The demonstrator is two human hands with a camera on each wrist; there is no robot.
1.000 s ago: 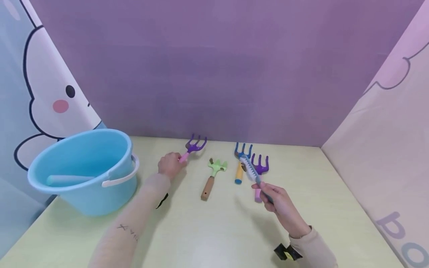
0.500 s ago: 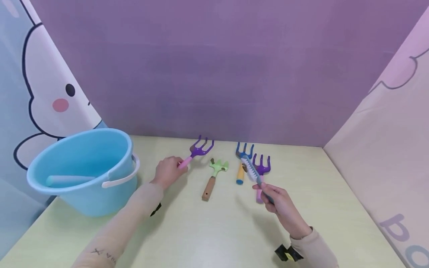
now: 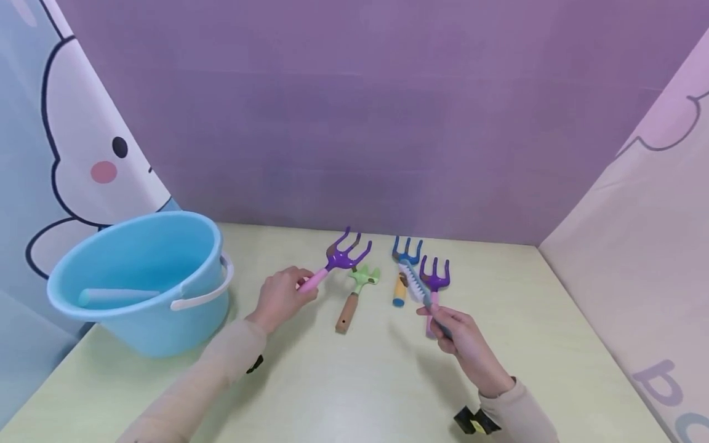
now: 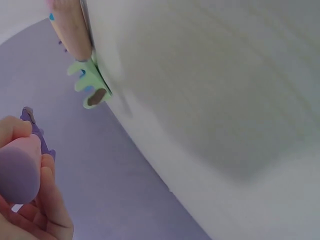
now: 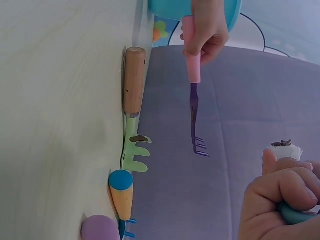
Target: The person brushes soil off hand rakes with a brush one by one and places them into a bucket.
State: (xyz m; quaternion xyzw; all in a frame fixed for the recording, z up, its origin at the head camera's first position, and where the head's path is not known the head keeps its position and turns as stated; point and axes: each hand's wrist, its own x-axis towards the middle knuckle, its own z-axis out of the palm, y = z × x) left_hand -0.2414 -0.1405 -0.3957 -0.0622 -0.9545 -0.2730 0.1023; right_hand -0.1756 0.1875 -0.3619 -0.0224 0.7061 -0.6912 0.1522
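My left hand (image 3: 281,296) grips the pink handle of a purple three-tined hand fork (image 3: 341,258), raised above the table with its tines pointing away from me. The right wrist view shows that fork (image 5: 194,107) in side profile, well off the tabletop. In my right hand (image 3: 462,337) is a scrub brush (image 3: 415,283) with a blue-grey handle and white bristles; a dark bit sits on the bristles (image 5: 286,150). A green hand fork (image 3: 347,312) with a wooden handle and brown patches lies between the hands. Below the brush lie a blue fork (image 3: 399,290) with a yellow handle and a second purple fork (image 3: 436,280).
A light blue bucket (image 3: 160,329) with a white handle stands at the left, a pale blue cylindrical thing (image 3: 119,296) inside it. The pale table (image 3: 343,394) ends at a purple backdrop (image 3: 354,123), with printed cloth panels on both sides.
My left hand has lifted the purple fork from the table and drawn it right and toward me, its tines now overlapping the green fork in view. The right hand with the brush stays almost still.
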